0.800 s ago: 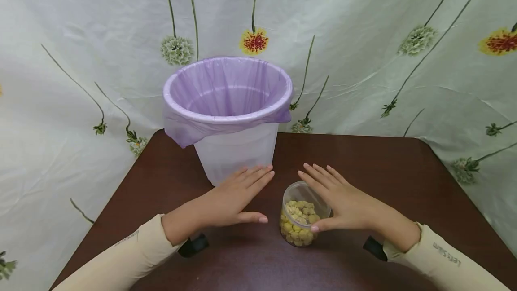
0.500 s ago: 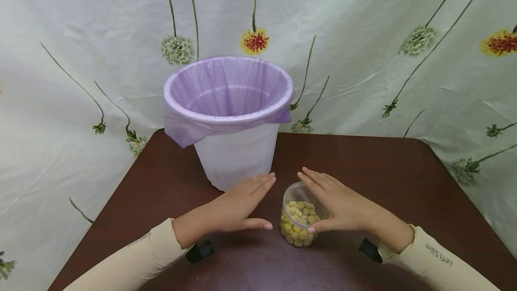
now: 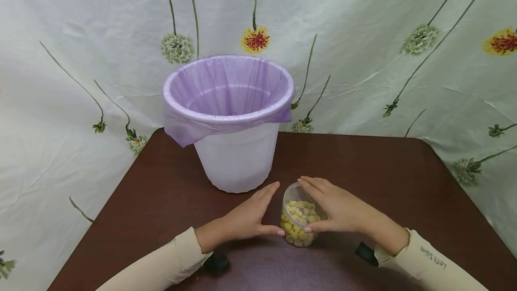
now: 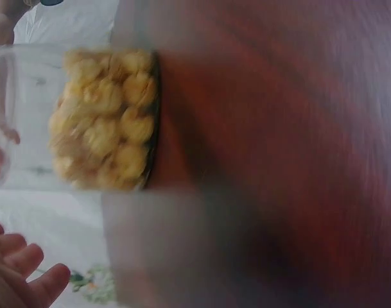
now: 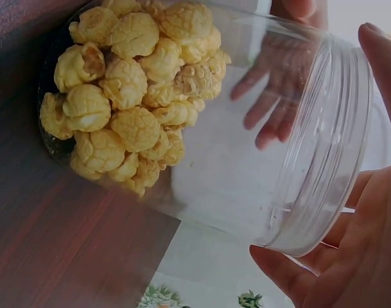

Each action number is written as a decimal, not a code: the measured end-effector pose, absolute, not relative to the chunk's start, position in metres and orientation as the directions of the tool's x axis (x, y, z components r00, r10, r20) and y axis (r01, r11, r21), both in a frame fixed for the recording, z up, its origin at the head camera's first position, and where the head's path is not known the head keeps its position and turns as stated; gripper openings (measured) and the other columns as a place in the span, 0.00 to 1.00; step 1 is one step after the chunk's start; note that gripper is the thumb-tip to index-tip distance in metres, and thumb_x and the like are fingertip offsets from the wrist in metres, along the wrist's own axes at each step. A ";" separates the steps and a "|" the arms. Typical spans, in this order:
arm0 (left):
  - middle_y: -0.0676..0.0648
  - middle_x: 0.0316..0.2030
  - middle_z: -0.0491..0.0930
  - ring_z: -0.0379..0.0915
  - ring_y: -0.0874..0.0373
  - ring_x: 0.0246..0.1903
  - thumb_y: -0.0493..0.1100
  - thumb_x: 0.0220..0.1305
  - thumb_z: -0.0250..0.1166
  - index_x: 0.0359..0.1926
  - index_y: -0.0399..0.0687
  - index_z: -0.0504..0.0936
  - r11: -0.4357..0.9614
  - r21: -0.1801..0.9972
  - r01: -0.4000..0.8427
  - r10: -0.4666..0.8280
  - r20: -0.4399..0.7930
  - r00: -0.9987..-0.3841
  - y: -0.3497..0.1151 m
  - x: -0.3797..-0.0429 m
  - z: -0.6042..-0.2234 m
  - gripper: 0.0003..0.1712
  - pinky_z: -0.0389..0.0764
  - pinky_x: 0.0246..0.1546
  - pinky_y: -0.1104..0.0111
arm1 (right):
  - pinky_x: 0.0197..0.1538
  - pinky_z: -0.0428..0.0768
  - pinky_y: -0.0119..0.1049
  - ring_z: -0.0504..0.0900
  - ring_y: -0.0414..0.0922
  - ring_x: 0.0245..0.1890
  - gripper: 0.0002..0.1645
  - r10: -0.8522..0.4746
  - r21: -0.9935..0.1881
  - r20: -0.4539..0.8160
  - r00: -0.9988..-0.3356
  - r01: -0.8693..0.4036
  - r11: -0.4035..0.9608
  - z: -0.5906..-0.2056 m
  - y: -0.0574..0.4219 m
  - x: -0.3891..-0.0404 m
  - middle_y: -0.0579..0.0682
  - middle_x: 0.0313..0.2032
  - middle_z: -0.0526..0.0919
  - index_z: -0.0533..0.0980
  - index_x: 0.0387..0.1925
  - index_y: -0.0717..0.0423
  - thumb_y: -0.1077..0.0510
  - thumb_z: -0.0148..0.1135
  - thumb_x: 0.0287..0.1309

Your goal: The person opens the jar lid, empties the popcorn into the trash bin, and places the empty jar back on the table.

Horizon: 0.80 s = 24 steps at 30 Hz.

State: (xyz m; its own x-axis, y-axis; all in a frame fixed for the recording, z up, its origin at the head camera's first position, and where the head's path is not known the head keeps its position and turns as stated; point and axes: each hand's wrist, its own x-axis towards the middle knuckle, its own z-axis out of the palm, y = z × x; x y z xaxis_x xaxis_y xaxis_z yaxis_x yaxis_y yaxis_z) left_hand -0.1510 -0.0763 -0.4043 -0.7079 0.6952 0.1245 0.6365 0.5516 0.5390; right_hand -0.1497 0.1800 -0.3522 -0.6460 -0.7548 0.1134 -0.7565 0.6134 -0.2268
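A clear plastic jar [image 3: 299, 221], partly filled with yellow popcorn [image 5: 124, 90], stands upright on the table. My right hand [image 3: 341, 208] is at the jar's right side, its thumb in front and its fingers by the back rim. In the right wrist view this hand [image 5: 368, 237] is spread close beside the jar's screw rim, fingers fairly straight. To the jar's left is my left hand [image 3: 252, 219], thumb and fingers apart and holding nothing, the thumb tip right by the jar wall. The left wrist view is blurred but shows the jar [image 4: 34, 115] on its base.
Behind the hands, a white bin [image 3: 240, 156] with a purple liner bag [image 3: 181, 131] folded over its rim stands on the dark brown table [image 3: 347, 160]. A white flower-patterned cloth [image 3: 355, 26] hangs behind the table.
My left hand has moved right and toward me, up to the jar. My right hand has lowered slightly, its fingertips coming down to the rim. Jar and bin stay in place.
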 end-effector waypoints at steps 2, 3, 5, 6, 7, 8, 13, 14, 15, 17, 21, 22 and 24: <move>0.45 0.67 0.44 0.40 0.54 0.65 0.66 0.46 0.63 0.69 0.46 0.38 0.541 0.602 0.587 0.662 0.126 -0.739 -0.071 -0.149 -0.410 0.61 0.56 0.59 0.58 | 0.57 0.64 0.49 0.55 0.51 0.62 0.56 -0.753 -0.228 0.116 -0.648 -0.755 0.614 -0.352 0.179 -0.149 0.55 0.64 0.55 0.53 0.66 0.60 0.27 0.52 0.46; 0.44 0.67 0.44 0.41 0.53 0.65 0.65 0.45 0.64 0.69 0.46 0.39 0.530 0.631 0.566 0.648 0.129 -0.751 -0.068 -0.148 -0.412 0.61 0.57 0.59 0.57 | 0.56 0.64 0.49 0.55 0.51 0.62 0.56 -0.752 -0.228 0.119 -0.648 -0.755 0.614 -0.352 0.179 -0.149 0.55 0.64 0.55 0.54 0.65 0.60 0.27 0.52 0.46; 0.44 0.67 0.45 0.42 0.52 0.65 0.63 0.44 0.66 0.69 0.46 0.40 0.503 0.682 0.531 0.626 0.136 -0.768 -0.062 -0.146 -0.417 0.61 0.57 0.58 0.56 | 0.56 0.65 0.48 0.56 0.51 0.62 0.55 -0.751 -0.225 0.133 -0.647 -0.758 0.613 -0.353 0.178 -0.149 0.56 0.64 0.56 0.55 0.65 0.60 0.27 0.52 0.46; 0.44 0.67 0.45 0.43 0.52 0.64 0.63 0.44 0.67 0.69 0.45 0.40 0.489 0.704 0.515 0.616 0.139 -0.775 -0.059 -0.145 -0.420 0.61 0.58 0.58 0.55 | 0.55 0.66 0.48 0.57 0.51 0.61 0.55 -0.750 -0.221 0.144 -0.645 -0.760 0.611 -0.353 0.178 -0.148 0.56 0.63 0.57 0.57 0.64 0.61 0.27 0.53 0.46; 0.44 0.66 0.45 0.43 0.52 0.64 0.62 0.44 0.67 0.68 0.45 0.41 0.473 0.728 0.497 0.607 0.140 -0.782 -0.056 -0.144 -0.422 0.61 0.58 0.58 0.55 | 0.55 0.66 0.48 0.58 0.51 0.61 0.54 -0.749 -0.213 0.156 -0.644 -0.762 0.611 -0.354 0.178 -0.149 0.56 0.63 0.58 0.58 0.64 0.61 0.27 0.53 0.46; 0.44 0.66 0.45 0.44 0.52 0.64 0.62 0.43 0.68 0.68 0.44 0.41 0.454 0.750 0.481 0.601 0.141 -0.787 -0.054 -0.143 -0.424 0.61 0.58 0.57 0.54 | 0.55 0.66 0.48 0.58 0.51 0.61 0.54 -0.747 -0.203 0.171 -0.642 -0.765 0.611 -0.354 0.178 -0.149 0.56 0.62 0.59 0.59 0.63 0.61 0.28 0.54 0.45; 0.46 0.64 0.49 0.49 0.54 0.62 0.60 0.42 0.70 0.68 0.46 0.41 0.371 0.801 0.469 0.580 0.195 -0.791 -0.045 -0.139 -0.433 0.61 0.60 0.56 0.55 | 0.51 0.70 0.47 0.62 0.51 0.58 0.52 -0.732 -0.170 0.249 -0.634 -0.773 0.611 -0.358 0.176 -0.150 0.56 0.59 0.64 0.63 0.60 0.61 0.32 0.60 0.40; 0.47 0.64 0.49 0.50 0.54 0.61 0.59 0.41 0.70 0.68 0.47 0.41 0.358 0.799 0.484 0.578 0.217 -0.787 -0.044 -0.138 -0.435 0.62 0.61 0.56 0.56 | 0.51 0.71 0.47 0.62 0.51 0.58 0.52 -0.728 -0.172 0.265 -0.632 -0.774 0.609 -0.358 0.175 -0.149 0.56 0.58 0.65 0.63 0.60 0.60 0.32 0.61 0.39; 0.47 0.63 0.50 0.51 0.54 0.60 0.58 0.41 0.71 0.68 0.48 0.41 0.345 0.797 0.496 0.574 0.238 -0.783 -0.043 -0.138 -0.435 0.62 0.62 0.56 0.56 | 0.50 0.71 0.47 0.63 0.51 0.57 0.52 -0.723 -0.176 0.281 -0.631 -0.774 0.608 -0.359 0.175 -0.149 0.56 0.58 0.65 0.63 0.60 0.60 0.33 0.62 0.38; 0.48 0.63 0.51 0.53 0.54 0.59 0.56 0.39 0.73 0.68 0.49 0.41 0.334 0.786 0.521 0.561 0.278 -0.780 -0.042 -0.137 -0.436 0.63 0.62 0.55 0.57 | 0.49 0.72 0.46 0.63 0.51 0.57 0.52 -0.712 -0.187 0.314 -0.629 -0.776 0.603 -0.359 0.174 -0.148 0.56 0.57 0.65 0.63 0.60 0.59 0.34 0.63 0.36; 0.47 0.63 0.52 0.53 0.53 0.59 0.54 0.36 0.75 0.68 0.48 0.42 0.371 0.753 0.543 0.526 0.311 -0.791 -0.042 -0.136 -0.433 0.65 0.63 0.54 0.55 | 0.48 0.73 0.45 0.63 0.50 0.56 0.53 -0.695 -0.193 0.360 -0.623 -0.778 0.598 -0.360 0.174 -0.146 0.55 0.57 0.65 0.62 0.60 0.60 0.35 0.63 0.36; 0.46 0.63 0.52 0.53 0.53 0.59 0.55 0.35 0.76 0.68 0.48 0.43 0.389 0.740 0.548 0.519 0.316 -0.794 -0.043 -0.135 -0.432 0.65 0.63 0.54 0.55 | 0.48 0.73 0.45 0.63 0.50 0.56 0.53 -0.691 -0.193 0.368 -0.622 -0.778 0.597 -0.360 0.174 -0.146 0.55 0.57 0.65 0.61 0.61 0.60 0.35 0.63 0.35; 0.46 0.63 0.53 0.54 0.54 0.59 0.57 0.33 0.76 0.68 0.47 0.44 0.419 0.713 0.562 0.510 0.327 -0.796 -0.043 -0.135 -0.430 0.66 0.64 0.54 0.56 | 0.48 0.73 0.46 0.63 0.50 0.57 0.54 -0.687 -0.199 0.379 -0.620 -0.780 0.594 -0.361 0.174 -0.145 0.55 0.57 0.64 0.60 0.61 0.60 0.36 0.64 0.35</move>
